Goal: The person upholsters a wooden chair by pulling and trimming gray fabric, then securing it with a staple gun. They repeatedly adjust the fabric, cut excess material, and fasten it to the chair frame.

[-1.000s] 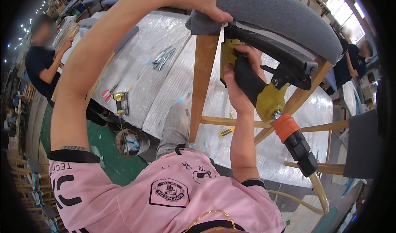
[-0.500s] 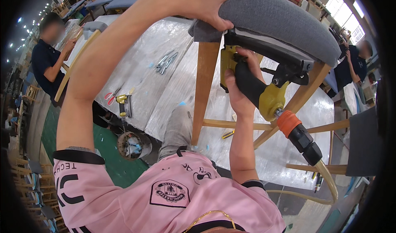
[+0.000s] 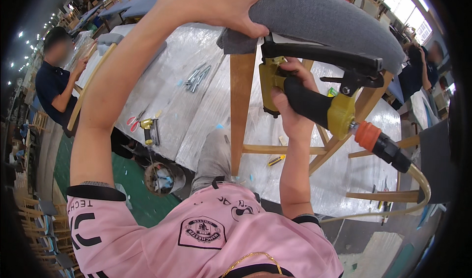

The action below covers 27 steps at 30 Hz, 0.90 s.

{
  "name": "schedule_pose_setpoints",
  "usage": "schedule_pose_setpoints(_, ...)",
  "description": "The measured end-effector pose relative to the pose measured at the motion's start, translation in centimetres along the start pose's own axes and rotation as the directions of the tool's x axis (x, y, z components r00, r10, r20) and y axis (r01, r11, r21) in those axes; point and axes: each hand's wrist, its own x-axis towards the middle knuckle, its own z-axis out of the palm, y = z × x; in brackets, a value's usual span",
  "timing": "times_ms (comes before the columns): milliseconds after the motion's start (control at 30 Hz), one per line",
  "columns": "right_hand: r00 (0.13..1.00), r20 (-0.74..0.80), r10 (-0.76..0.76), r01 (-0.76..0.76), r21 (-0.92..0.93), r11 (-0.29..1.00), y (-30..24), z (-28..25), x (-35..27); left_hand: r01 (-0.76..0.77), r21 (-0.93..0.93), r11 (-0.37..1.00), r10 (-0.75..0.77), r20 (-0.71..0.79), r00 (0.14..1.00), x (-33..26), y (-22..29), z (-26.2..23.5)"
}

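A long plastic-wrapped silver worktable (image 3: 162, 111) is stretching below the grip, green floor (image 3: 73, 165) lying beneath; bright windows (image 3: 408, 2) are glowing far right, ceiling lights (image 3: 29, 47) shining left.

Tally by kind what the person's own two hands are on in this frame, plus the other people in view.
Hands: 2 (left hand, right hand)
Grey padded chair seat, under the left hand: 1
Yellow-and-black pneumatic stapler, gripped by the right hand: 1
Other people, one at the left edge, one at the right: 2
Total: 6
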Motion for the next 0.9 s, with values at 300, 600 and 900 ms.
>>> schedule_pose_setpoints(300,0.998,0.045,0.033,-0.036,0.064,0.997,-0.5,-0.9,1.7,0.029,-0.01,1.0,-0.029,0.027,0.999,0.3,0.2,-0.4)
schedule_pose_setpoints(600,0.998,-0.061,0.022,-0.016,0.089,0.996,0.4,-1.6,1.8,0.195,-0.267,0.944,-0.211,-0.029,0.977,1.8,-3.5,-0.7)
schedule_pose_setpoints(900,0.853,-0.318,0.415,-0.445,-0.027,0.895,3.5,-11.2,-23.1,-0.056,-0.674,0.736,-0.373,-0.473,0.798,3.4,-13.0,8.4)
